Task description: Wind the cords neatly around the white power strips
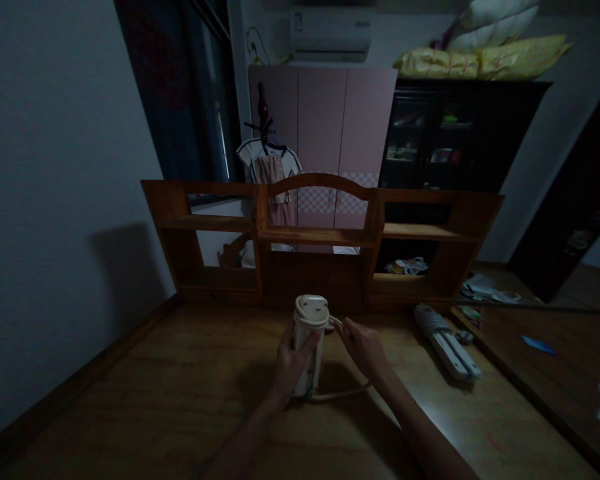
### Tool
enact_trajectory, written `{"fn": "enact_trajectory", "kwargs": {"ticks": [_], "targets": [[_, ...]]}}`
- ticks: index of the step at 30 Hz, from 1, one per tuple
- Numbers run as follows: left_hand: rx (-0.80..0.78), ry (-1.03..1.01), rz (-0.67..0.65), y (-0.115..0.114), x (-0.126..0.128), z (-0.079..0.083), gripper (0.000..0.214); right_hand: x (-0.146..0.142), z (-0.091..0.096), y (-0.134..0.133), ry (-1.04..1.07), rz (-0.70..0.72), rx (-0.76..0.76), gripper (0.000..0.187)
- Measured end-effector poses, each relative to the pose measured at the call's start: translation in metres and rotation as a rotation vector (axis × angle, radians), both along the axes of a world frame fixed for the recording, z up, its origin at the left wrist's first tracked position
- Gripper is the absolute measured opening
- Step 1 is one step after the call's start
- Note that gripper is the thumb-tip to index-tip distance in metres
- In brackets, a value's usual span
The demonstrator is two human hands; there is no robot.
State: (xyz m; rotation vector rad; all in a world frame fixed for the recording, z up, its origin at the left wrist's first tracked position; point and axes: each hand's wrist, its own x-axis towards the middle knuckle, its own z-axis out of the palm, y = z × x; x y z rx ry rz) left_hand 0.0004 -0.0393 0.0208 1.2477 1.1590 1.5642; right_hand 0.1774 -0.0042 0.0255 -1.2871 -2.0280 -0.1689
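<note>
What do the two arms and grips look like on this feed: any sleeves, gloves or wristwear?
The left grip and right grip are human hands, ungloved. The left forearm and right forearm are slim and bare where visible, with no sleeve, watch or bracelet showing. It's too dim to tell about rings or small markings.

One left hand point(293, 363) and one right hand point(363, 347), two in all, are shown; two power strips point(315, 360) point(453, 353) are likewise included. One wooden shelf unit point(315, 235), one air conditioner point(331, 33), one coat stand point(263, 101), one pink wardrobe point(321, 120) and one dark cabinet point(500, 133) are counted.
</note>
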Motion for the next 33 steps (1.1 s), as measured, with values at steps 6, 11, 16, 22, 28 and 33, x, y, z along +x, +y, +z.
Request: {"fn": "enact_trajectory", "kwargs": {"ticks": [6, 11, 16, 22, 28, 33], "targets": [[-0.297, -0.323, -0.226, 0.004, -0.008, 0.003, 0.059, 0.000, 0.005, -0.008, -0.108, -0.063, 0.070, 0.044], [-0.348, -0.308, -0.316, 0.002, -0.011, 0.000, 0.056, 0.003, 0.012, -0.012, -0.155, -0.135, 0.101, 0.050], [-0.361, -0.198, -0.360, 0.004, -0.007, -0.007, 0.061, 0.014, 0.013, -0.010, -0.189, -0.181, 0.105, 0.053], [-0.310, -0.190, -0.386, 0.009, -0.004, -0.014, 0.060, 0.012, 0.014, -0.012, -0.204, -0.211, 0.087, 0.048], [-0.287, -0.152, -0.394, 0.008, -0.006, -0.009, 0.057, 0.009, 0.014, -0.013, -0.184, -0.178, 0.047, 0.044], [-0.232, -0.106, -0.274, 0.010, -0.009, -0.008, 0.060, 0.009, 0.011, -0.008, -0.149, -0.081, -0.067, 0.040]]}}
